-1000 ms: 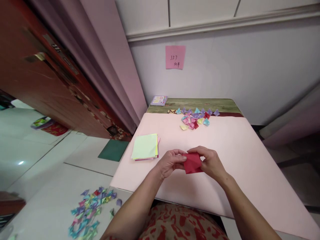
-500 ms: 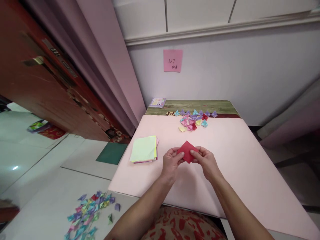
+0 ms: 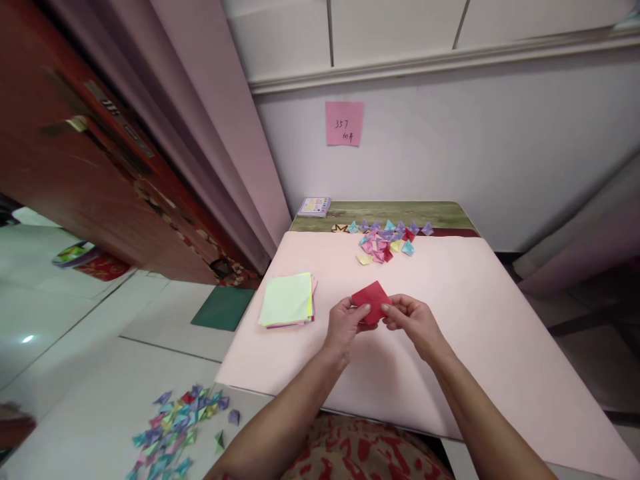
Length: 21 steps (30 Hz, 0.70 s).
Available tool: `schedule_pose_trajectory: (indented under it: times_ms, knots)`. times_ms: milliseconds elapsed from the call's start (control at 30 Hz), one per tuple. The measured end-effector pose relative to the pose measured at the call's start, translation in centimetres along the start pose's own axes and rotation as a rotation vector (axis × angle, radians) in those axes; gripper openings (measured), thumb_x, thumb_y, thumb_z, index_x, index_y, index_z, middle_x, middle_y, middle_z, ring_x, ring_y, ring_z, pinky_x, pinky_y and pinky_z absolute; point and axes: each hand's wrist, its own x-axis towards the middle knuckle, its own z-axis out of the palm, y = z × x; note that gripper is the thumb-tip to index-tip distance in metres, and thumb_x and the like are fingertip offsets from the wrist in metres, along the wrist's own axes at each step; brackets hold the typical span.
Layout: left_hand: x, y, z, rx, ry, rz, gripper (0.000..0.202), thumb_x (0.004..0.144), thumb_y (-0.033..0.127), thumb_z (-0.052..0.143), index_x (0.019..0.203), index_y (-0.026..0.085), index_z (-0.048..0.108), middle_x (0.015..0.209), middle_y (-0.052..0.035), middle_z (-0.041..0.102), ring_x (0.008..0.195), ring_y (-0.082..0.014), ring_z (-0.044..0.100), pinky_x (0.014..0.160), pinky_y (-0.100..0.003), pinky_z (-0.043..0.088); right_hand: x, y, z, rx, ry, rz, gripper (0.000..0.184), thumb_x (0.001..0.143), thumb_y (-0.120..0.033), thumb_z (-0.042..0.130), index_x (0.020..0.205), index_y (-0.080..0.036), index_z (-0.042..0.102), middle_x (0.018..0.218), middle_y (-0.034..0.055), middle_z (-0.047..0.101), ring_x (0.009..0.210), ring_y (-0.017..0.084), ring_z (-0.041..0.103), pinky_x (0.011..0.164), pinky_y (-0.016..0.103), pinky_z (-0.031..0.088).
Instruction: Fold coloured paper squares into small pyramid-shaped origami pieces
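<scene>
A small square of folded red paper is held above the pink-covered table, between both hands. My left hand grips its left side, thumb on top and fingers underneath. At the paper's right corner, my right hand pinches the edge between thumb and fingers. To the left of my hands lies a stack of square paper, pale green on top with yellow and pink edges showing. Beyond my hands sits a cluster of small folded paper pieces in pink, purple, blue, yellow and red.
Many more folded paper pieces lie on the floor at lower left, beside the table. A small printed pack rests at the table's back left corner. A pink note is stuck to the wall. A red door stands left.
The red paper has turned from a diamond pose to a slightly tilted square and shifted a little left. My right hand's grip has slid toward its right corner.
</scene>
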Motion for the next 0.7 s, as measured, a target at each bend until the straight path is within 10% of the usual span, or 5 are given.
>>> schedule_pose_trajectory:
  times_ms: [233,400,700]
  knots:
    - [0.0,0.3,0.0,0.03,0.012,-0.014,0.04,0.063,0.04,0.083,0.085,0.01,0.068,0.076,-0.0089,0.071,0.066,-0.0173,0.065,0.061,-0.031,0.056,0.2,0.3,-0.4,-0.127,-0.005,-0.14,0.041,0.076,-0.052,0.074,0.095,-0.016,0.069,0.068,0.003,0.065,0.06,0.013,0.056,0.056,0.027,0.049]
    - [-0.3,1.1,0.5,0.025,0.056,0.058,0.037,0.065,0.041,0.082,0.082,0.011,0.068,0.076,-0.0078,0.071,0.066,-0.0164,0.065,0.061,-0.028,0.054,-0.1,0.0,0.2,-0.241,0.128,-0.369,0.056,0.077,-0.047,0.075,0.126,-0.025,0.058,0.123,0.0104,0.061,0.093,0.021,0.064,0.076,0.036,0.058]
    - [-1.0,0.8,0.8,0.04,-0.045,0.033,0.039,0.059,0.031,0.086,0.088,0.011,0.069,0.079,-0.0064,0.071,0.067,-0.0163,0.064,0.061,-0.028,0.052,-0.6,0.3,0.7,-0.479,0.216,-0.628,0.03,0.085,-0.036,0.068,0.114,-0.028,0.069,0.128,0.0099,0.058,0.116,0.028,0.058,0.08,0.039,0.057]
